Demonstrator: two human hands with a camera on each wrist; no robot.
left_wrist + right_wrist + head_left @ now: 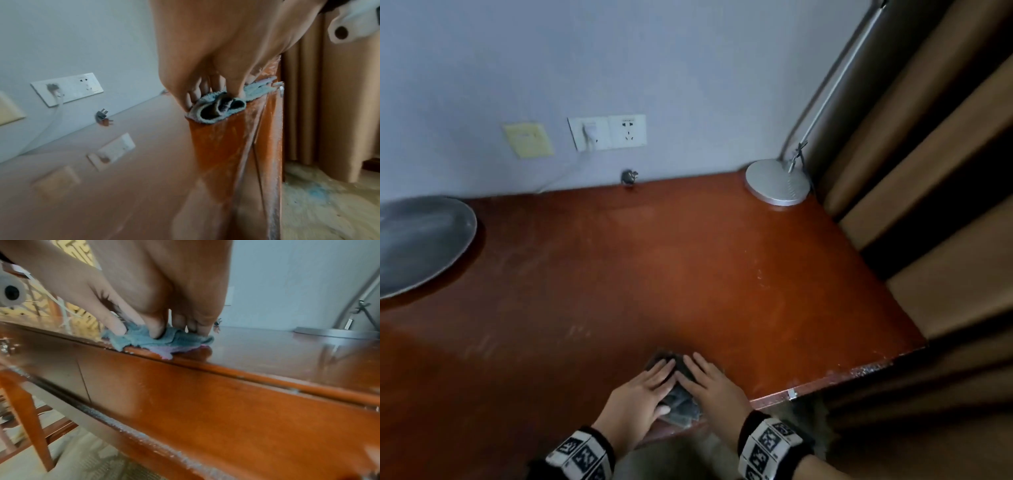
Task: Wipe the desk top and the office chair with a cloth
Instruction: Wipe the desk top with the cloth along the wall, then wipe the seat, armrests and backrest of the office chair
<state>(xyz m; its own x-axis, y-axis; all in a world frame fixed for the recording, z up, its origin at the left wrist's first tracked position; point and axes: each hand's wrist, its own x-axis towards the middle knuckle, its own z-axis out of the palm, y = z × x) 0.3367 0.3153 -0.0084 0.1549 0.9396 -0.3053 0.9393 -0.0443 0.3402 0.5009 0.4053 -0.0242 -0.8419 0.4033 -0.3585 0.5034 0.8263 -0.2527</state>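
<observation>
Both hands press flat on a grey cloth (677, 394) at the near edge of the reddish wooden table (619, 274). Left hand (641, 394) and right hand (714, 385) lie side by side, fingers (156, 331) straight and pushing the crumpled fabric down, not curled round it. Further back, a lamp base (777, 183) stands in the right rear corner beside brown curtains (928, 171), and a loose plug (629, 177) lies against the wall under the sockets (607, 132).
</observation>
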